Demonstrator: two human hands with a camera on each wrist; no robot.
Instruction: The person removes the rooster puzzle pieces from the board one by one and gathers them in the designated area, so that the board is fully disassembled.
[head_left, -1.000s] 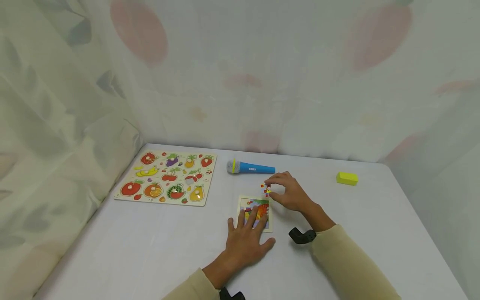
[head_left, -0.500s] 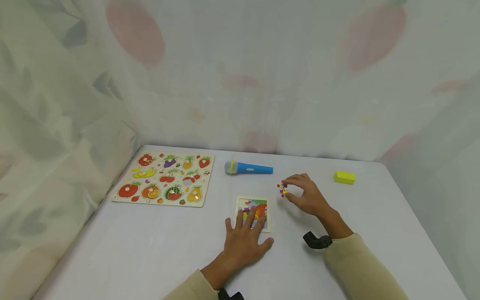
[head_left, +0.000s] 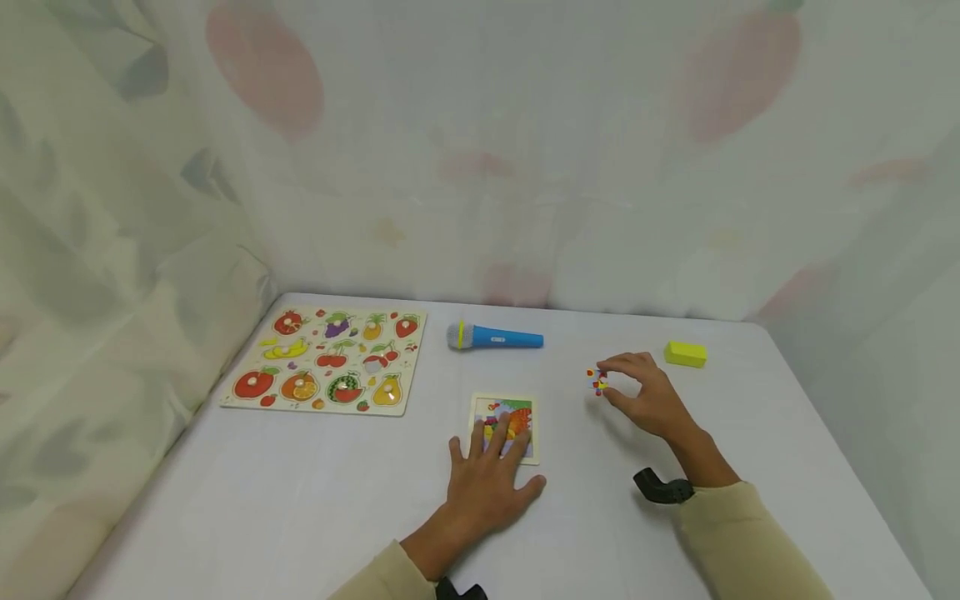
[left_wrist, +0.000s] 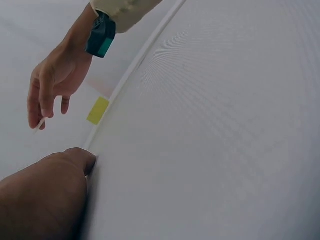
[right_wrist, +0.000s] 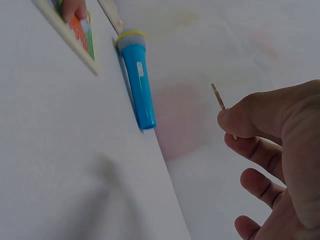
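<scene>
My right hand [head_left: 648,400] pinches a small, thin puzzle piece [head_left: 597,382] between thumb and fingers, its colourful printed face toward the head camera. The right wrist view shows the piece [right_wrist: 218,97] edge-on, a flat sliver held above the table. My left hand [head_left: 483,492] lies with fingers spread over a small framed picture puzzle [head_left: 532,454], fingertips on its printed part; they hide some of the picture. In the left wrist view the right hand [left_wrist: 55,80] hangs in the air with the pale edge of the piece at its fingertips.
A blue toy microphone [head_left: 506,337] with a grey head lies behind the puzzle. At the back left is a fruit knob-puzzle board [head_left: 352,333]. A yellow block [head_left: 686,354] sits behind the right hand. Patterned curtains [head_left: 480,150] stand behind the white table [head_left: 300,500].
My right hand has moved to the right with the puzzle piece, away from the framed puzzle. The left hand stays on the frame.
</scene>
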